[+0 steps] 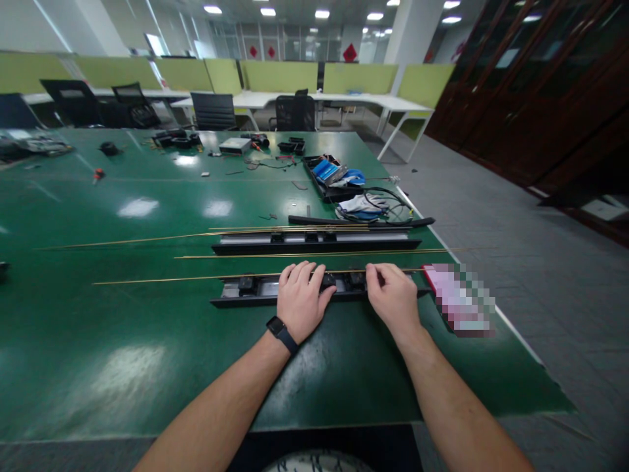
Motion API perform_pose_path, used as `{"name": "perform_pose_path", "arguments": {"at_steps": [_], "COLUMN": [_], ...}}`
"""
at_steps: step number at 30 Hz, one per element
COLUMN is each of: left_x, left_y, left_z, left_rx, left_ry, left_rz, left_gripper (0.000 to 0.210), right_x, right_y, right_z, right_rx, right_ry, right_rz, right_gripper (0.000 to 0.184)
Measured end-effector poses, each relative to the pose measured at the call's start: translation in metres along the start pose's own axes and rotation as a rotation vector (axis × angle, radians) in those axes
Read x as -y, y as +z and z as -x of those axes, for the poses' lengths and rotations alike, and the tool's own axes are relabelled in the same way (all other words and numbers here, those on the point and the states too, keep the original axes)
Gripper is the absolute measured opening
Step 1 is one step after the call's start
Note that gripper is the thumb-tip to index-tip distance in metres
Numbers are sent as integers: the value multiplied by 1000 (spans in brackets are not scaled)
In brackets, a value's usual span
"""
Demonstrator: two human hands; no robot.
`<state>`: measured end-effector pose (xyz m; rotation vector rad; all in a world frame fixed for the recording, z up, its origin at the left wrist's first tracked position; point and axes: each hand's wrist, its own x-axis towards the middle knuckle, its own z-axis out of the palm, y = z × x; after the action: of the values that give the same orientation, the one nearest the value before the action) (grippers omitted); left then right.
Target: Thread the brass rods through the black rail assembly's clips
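Note:
A dark metal rail (265, 288) with several black blocks (247, 284) along it lies across the green table in front of me. My left hand (301, 298) is laid over its middle, fingertips at the far side and thumb on the near side by a black block. A thin brass-coloured rod (157, 280) runs along the rail's far edge and passes under my left fingers. At the rail's right part, my right hand (393, 295) is closed in a pinch on this rod; the fingertips partly hide the contact. Another black block (355, 280) sits between my hands.
Beyond lie more brass rods (295, 254) and a second rail (314, 246). A pink-and-red flat item (457, 298), blurred, rests at right. Farther back are a black strip (407, 222), gloves (361, 206), a black tray (322, 187) and tools. The table's right edge (511, 328) is near.

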<state>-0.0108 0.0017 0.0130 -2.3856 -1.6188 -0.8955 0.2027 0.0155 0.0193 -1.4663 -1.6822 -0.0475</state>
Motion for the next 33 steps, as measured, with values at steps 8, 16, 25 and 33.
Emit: {"name": "perform_pose_path", "arguments": {"at_steps": [8,16,25,33], "left_x": [-1,-1,-2,-2], "left_y": [0,1,1,2], "left_z": [0,0,-1,0], "left_rx": [4,-4,-10,-7], "left_ry": [-2,0,6,10], "left_rz": [0,0,-11,-8], "left_gripper": [41,42,42,42], "right_x": [-1,-6,-1,-15], "right_y": [-2,-4,-3,-8], "right_z": [-1,-3,-2,-6], "right_rx": [-1,-32,5,-70], "right_ry": [-7,40,-17,53], "right_rz": [-30,28,-63,88], "right_gripper": [26,30,25,35]}}
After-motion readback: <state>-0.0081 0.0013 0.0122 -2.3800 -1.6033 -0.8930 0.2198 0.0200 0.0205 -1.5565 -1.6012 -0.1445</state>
